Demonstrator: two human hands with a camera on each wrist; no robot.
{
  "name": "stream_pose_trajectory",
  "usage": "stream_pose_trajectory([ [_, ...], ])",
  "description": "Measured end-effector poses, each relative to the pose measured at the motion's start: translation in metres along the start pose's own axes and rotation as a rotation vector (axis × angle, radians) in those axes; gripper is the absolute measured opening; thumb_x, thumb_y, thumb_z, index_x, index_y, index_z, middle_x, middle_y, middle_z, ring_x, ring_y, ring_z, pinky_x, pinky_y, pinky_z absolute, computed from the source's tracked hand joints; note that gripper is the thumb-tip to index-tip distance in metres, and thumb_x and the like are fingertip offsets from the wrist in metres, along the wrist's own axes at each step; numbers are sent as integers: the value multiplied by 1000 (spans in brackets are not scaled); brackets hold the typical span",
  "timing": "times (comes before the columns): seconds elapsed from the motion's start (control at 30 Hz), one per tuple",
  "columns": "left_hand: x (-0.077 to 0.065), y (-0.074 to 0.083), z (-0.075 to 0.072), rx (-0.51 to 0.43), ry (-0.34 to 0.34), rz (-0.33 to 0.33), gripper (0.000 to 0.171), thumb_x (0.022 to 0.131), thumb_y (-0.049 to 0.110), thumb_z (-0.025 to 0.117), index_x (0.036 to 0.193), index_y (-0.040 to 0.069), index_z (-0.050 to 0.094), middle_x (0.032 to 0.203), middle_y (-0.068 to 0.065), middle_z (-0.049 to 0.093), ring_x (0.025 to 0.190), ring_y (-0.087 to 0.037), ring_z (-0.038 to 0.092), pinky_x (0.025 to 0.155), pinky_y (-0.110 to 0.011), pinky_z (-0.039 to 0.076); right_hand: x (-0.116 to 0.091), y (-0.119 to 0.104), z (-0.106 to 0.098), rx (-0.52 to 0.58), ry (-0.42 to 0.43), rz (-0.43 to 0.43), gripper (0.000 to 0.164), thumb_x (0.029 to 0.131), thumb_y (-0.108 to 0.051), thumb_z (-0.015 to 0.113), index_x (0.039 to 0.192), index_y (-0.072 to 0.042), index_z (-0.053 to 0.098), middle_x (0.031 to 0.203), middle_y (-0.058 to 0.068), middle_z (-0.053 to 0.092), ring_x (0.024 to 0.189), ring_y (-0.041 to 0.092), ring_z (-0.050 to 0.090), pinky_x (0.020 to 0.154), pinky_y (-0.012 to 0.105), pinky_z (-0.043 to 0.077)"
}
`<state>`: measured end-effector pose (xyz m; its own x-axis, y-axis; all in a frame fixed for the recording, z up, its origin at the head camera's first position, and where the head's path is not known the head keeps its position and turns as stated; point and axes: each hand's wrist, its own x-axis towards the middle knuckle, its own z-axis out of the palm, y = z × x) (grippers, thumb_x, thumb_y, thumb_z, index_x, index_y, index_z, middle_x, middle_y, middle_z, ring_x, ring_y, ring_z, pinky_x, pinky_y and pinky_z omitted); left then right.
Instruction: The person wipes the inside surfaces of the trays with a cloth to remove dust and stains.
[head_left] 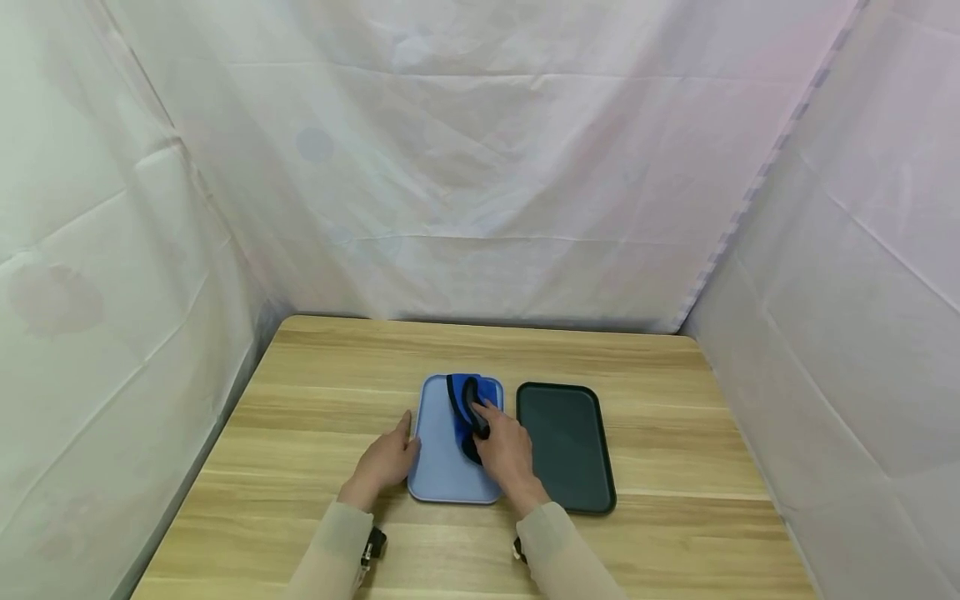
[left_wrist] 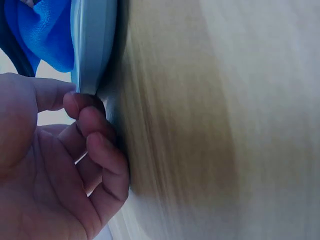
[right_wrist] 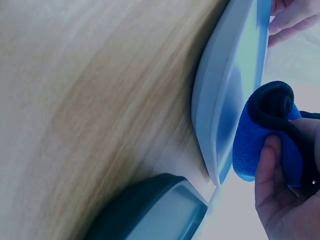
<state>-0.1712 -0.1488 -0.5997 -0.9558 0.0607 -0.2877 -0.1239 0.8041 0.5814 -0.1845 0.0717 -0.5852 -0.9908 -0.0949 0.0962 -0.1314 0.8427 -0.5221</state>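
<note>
A blue cloth with a black border (head_left: 462,398) lies bunched over the upper right part of a light blue tray (head_left: 438,475). My right hand (head_left: 506,446) pinches the cloth between thumb and fingers. In the right wrist view the fingertips (right_wrist: 270,155) press into its blue fuzzy side, and the black edging curls over on top. At the tray's left side, my left hand (head_left: 386,458) holds the rim. The left wrist view shows the thumb and forefinger meeting at the tray's edge (left_wrist: 92,45), with the other fingers curled beside it, low over the table.
A dark green tray (head_left: 562,450) lies just right of the light blue one, with a narrow gap between them. Both rest on a wood-grain table (head_left: 322,400). White sheets (head_left: 480,167) hang behind the table and along both sides.
</note>
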Motion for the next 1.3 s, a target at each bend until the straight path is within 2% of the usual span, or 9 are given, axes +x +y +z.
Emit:
stream_pose_trajectory([
  [0.07, -1, 0, 1, 16, 14, -24, 64, 101, 31, 46, 153, 4, 23, 107, -15, 70, 81, -22, 63, 66, -39, 49, -2, 0, -2, 14, 8, -1, 56, 81, -20, 78, 132, -34, 60, 141, -3, 55, 102, 30, 68, 75, 44, 56],
  [0.17, -4, 1, 3, 41, 64, -46, 63, 100, 33, 47, 153, 6, 25, 87, -11, 69, 63, -19, 57, 52, -34, 42, -3, 1, -5, 33, 16, 1, 57, 80, -20, 78, 132, -35, 59, 141, -5, 55, 99, 29, 69, 72, 43, 56],
  [0.3, -11, 11, 6, 28, 144, -37, 60, 99, 33, 48, 151, 9, 32, 74, -9, 66, 56, -18, 54, 47, -33, 39, -5, 7, -9, 41, 30, -1, 58, 80, -19, 79, 132, -36, 59, 141, -6, 55, 101, 28, 69, 73, 41, 56],
  [0.43, -20, 25, 14, -34, 189, 7, 57, 98, 31, 51, 149, 11, 37, 56, -2, 52, 45, -16, 46, 41, -32, 36, -8, 14, -15, 52, 52, -8, 58, 80, -19, 79, 132, -34, 59, 141, -4, 55, 107, 29, 66, 78, 42, 56],
  [0.53, -25, 37, 22, -69, 195, 52, 54, 98, 30, 52, 147, 12, 41, 53, 3, 45, 41, -13, 39, 39, -31, 32, -10, 20, -20, 65, 57, 4, 58, 81, -19, 79, 132, -35, 59, 141, -5, 55, 102, 28, 68, 74, 40, 56],
  [0.67, -32, 53, 32, -82, 170, 114, 52, 98, 29, 52, 146, 11, 43, 55, 7, 46, 42, -9, 37, 39, -29, 32, -12, 29, -25, 80, 60, 26, 58, 81, -19, 78, 133, -35, 58, 142, -6, 54, 95, 27, 70, 69, 36, 56],
  [0.93, -43, 72, 52, -87, 128, 198, 51, 99, 29, 52, 146, 11, 44, 57, 11, 47, 43, -5, 39, 41, -26, 33, -15, 43, -32, 61, 91, 37, 57, 81, -20, 79, 132, -35, 59, 141, -6, 55, 103, 30, 68, 79, 43, 56],
  [1.3, -45, 90, 74, -139, 79, 275, 53, 98, 26, 53, 146, 7, 42, 63, 13, 50, 47, -2, 42, 46, -22, 37, -16, 60, -40, 63, 126, 63, 54, 81, -21, 79, 131, -34, 61, 139, -6, 56, 107, 31, 66, 83, 45, 54],
])
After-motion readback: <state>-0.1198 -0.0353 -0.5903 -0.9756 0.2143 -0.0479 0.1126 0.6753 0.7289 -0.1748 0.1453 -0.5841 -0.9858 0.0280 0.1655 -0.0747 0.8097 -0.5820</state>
